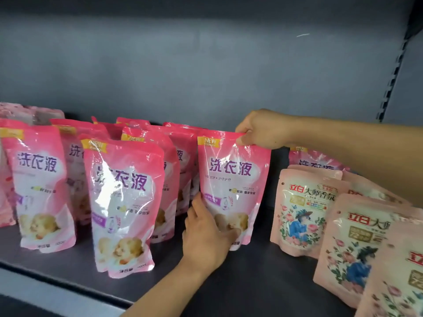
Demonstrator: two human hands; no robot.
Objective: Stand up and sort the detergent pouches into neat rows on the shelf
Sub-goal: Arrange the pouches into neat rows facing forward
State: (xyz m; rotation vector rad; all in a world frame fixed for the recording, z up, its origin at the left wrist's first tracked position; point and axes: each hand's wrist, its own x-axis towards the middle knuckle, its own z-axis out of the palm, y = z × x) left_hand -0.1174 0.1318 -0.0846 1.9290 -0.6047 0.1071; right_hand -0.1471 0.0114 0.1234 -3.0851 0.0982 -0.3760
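A bright pink detergent pouch (231, 179) stands upright near the middle of the dark shelf (251, 282). My right hand (261, 130) pinches its top right corner. My left hand (206, 236) grips its lower left edge, thumb across the front. To its left, several matching pink pouches (123, 202) stand in rough rows, the nearest one (41, 186) at the far left. On the right, pale pink floral pouches (304, 211) lean in a staggered line toward me, and one more bright pink pouch (315, 159) shows behind them.
The grey back panel (206, 65) rises behind the pouches, with a slotted upright (393, 76) at the right. The shelf's front lip (45, 291) runs along the lower left. Bare shelf shows between the held pouch and the floral ones.
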